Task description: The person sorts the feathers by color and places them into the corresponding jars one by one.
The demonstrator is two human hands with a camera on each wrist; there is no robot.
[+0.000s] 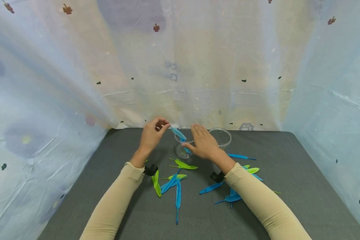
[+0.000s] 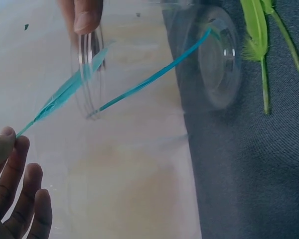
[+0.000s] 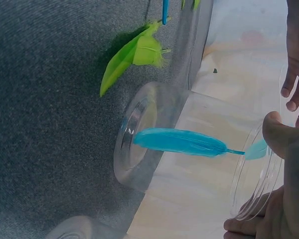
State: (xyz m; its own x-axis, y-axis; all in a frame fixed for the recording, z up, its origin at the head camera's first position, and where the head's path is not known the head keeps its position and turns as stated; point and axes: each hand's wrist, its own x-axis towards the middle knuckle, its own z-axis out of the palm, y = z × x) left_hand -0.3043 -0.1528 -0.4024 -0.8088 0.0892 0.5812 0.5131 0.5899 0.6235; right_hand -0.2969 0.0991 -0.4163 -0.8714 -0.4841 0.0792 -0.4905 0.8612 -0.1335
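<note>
The left hand (image 1: 151, 137) pinches a blue feather (image 1: 178, 133) by its quill, vane slanting toward four o'clock across the mouth of a clear jar (image 1: 181, 154); a second feather (image 3: 179, 141) leans inside. The right hand (image 1: 204, 142) holds the rim from three o'clock, thumb and fingers around it. A light pinch and steeper tilt should spare the vane.

Head cam sits back and above the clear jar (image 1: 183, 154), the farthest of the three, facing forward and down over the counter (image 1: 204, 216) to the curtain (image 1: 198, 66) behind it. Left wrist cam's way closer, from the jar's near left; right wrist cam's also tight, from its near right. Both share the jar, shown sideways.
</note>
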